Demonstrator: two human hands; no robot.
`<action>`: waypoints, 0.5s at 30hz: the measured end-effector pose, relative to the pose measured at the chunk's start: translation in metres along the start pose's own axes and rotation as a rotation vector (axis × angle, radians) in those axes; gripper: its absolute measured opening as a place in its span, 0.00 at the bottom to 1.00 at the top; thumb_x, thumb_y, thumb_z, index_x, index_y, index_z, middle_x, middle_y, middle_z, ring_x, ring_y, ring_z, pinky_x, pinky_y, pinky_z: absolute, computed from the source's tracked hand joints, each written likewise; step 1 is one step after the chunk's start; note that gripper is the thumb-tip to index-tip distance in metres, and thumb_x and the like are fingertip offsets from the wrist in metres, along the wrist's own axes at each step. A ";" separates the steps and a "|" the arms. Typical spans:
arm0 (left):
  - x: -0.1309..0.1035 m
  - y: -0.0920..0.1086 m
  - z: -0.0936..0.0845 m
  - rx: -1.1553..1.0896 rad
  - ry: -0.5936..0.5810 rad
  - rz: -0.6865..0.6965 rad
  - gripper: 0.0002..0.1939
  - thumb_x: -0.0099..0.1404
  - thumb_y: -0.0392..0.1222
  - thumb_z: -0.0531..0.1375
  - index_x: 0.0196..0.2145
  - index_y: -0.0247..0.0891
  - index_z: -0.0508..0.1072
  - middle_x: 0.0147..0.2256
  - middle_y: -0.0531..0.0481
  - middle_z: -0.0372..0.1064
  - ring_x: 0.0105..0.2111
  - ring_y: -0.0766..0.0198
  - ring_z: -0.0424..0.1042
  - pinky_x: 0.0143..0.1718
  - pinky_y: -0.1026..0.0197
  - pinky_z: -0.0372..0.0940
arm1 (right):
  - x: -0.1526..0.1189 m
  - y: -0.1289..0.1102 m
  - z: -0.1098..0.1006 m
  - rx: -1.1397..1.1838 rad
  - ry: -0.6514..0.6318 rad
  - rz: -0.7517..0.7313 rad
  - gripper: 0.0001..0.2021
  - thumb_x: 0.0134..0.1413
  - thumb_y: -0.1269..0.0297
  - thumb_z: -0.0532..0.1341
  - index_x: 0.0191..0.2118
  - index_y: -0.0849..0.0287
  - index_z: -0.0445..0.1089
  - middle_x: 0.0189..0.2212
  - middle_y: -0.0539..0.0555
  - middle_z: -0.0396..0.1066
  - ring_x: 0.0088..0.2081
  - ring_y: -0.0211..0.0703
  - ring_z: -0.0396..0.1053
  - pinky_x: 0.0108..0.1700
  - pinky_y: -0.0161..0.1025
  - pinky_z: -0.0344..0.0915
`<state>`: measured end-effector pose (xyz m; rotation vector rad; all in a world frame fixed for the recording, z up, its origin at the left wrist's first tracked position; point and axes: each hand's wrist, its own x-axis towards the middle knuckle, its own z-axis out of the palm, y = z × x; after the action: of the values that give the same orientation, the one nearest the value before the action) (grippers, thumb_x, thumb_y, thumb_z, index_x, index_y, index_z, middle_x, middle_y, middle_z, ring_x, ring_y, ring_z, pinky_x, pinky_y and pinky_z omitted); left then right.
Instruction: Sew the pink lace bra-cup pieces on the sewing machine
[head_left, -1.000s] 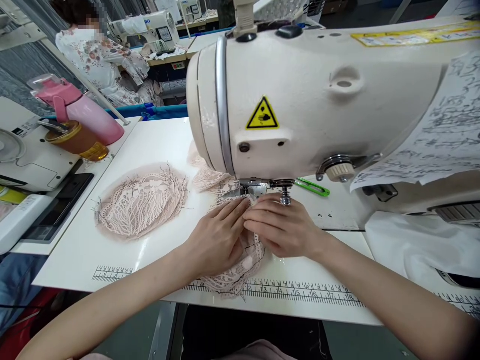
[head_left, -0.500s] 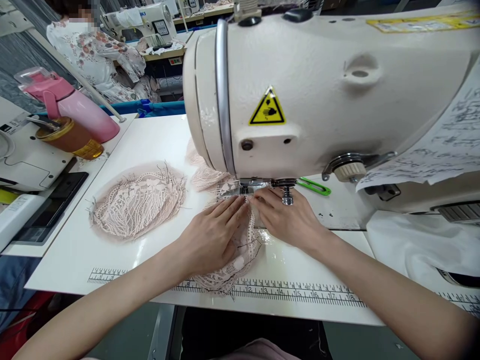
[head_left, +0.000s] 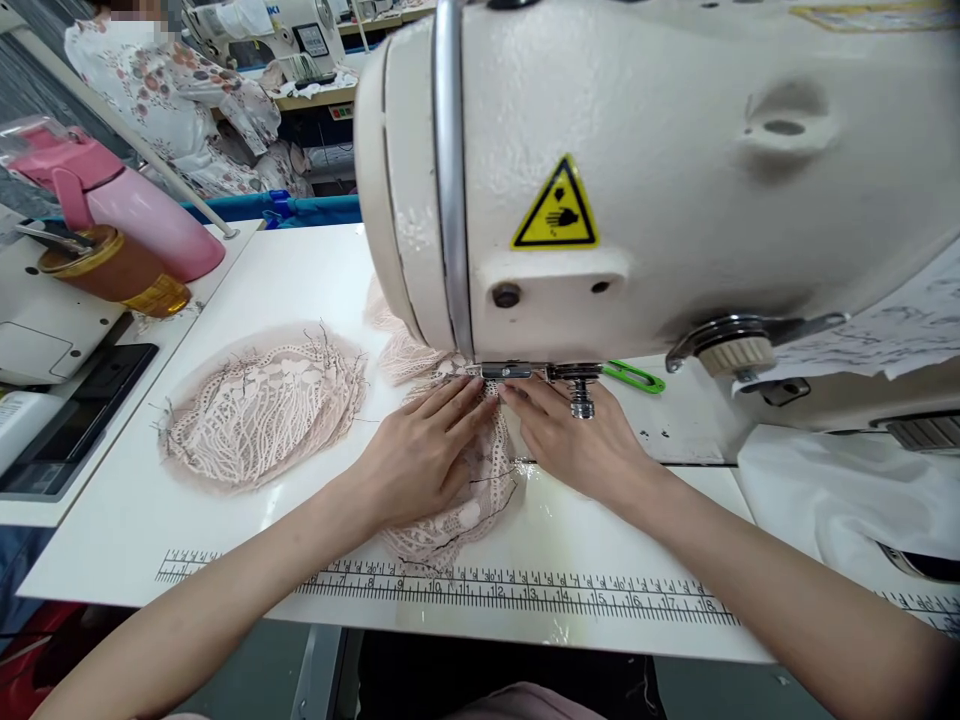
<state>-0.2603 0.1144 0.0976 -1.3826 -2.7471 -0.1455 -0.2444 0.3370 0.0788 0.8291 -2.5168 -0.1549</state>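
Under the head of a white sewing machine [head_left: 645,180] lies a pale pink lace piece [head_left: 491,475], its far end running in below the needle area. My left hand [head_left: 416,450] rests flat on this lace, fingers stretched toward the needle area. On the other side, my right hand [head_left: 589,445] lies at the right edge of the lace, fingers extended, their tips partly hidden under the machine's metal parts. A separate oval lace piece [head_left: 262,415] with dark loose threads is to the left, and more lace [head_left: 405,355] shows behind the needle.
A printed ruler [head_left: 517,595] runs along the front table edge. Green thread snips [head_left: 634,377] lie behind my right hand. White cloth [head_left: 840,490] sits at right. A pink bottle [head_left: 142,210] and amber cup [head_left: 120,275] stand at left. Another person [head_left: 180,100] sits beyond.
The lace under my left hand has slid away from the front edge, and its near end covers less of the ruler. My right fingers look straighter. The view has shifted closer to the machine.
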 end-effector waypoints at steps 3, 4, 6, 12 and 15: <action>0.001 -0.003 0.003 0.009 0.043 0.013 0.28 0.67 0.39 0.49 0.64 0.29 0.59 0.63 0.38 0.56 0.65 0.50 0.55 0.62 0.46 0.60 | 0.001 0.000 -0.003 0.001 -0.083 0.015 0.19 0.61 0.76 0.50 0.54 0.60 0.69 0.53 0.56 0.72 0.42 0.45 0.70 0.49 0.47 0.63; 0.001 -0.004 0.003 0.008 0.056 0.015 0.28 0.68 0.39 0.49 0.64 0.29 0.59 0.63 0.38 0.57 0.64 0.50 0.56 0.61 0.46 0.61 | 0.002 0.000 -0.003 0.013 -0.106 0.020 0.20 0.60 0.77 0.50 0.55 0.60 0.69 0.53 0.56 0.72 0.44 0.46 0.70 0.50 0.48 0.63; 0.002 -0.005 0.003 0.002 0.081 0.015 0.27 0.68 0.39 0.49 0.63 0.28 0.61 0.62 0.38 0.59 0.63 0.49 0.57 0.61 0.46 0.62 | 0.002 0.000 -0.003 0.055 -0.135 0.032 0.23 0.58 0.78 0.51 0.57 0.57 0.67 0.52 0.57 0.72 0.47 0.48 0.69 0.51 0.50 0.64; 0.003 -0.007 0.003 -0.002 0.096 0.011 0.27 0.68 0.39 0.51 0.62 0.28 0.62 0.61 0.37 0.61 0.62 0.48 0.59 0.59 0.46 0.64 | 0.000 0.000 0.001 0.135 -0.131 0.054 0.30 0.55 0.79 0.52 0.63 0.53 0.59 0.49 0.57 0.74 0.47 0.50 0.69 0.49 0.52 0.65; 0.002 -0.006 0.004 0.007 0.091 0.015 0.27 0.67 0.39 0.51 0.63 0.29 0.61 0.61 0.37 0.60 0.62 0.48 0.59 0.59 0.46 0.64 | 0.001 -0.001 -0.001 0.124 -0.145 0.043 0.26 0.56 0.80 0.51 0.60 0.57 0.63 0.48 0.59 0.74 0.42 0.48 0.70 0.47 0.51 0.64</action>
<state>-0.2666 0.1132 0.0938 -1.3590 -2.6608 -0.1921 -0.2439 0.3362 0.0801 0.8380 -2.7006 -0.0465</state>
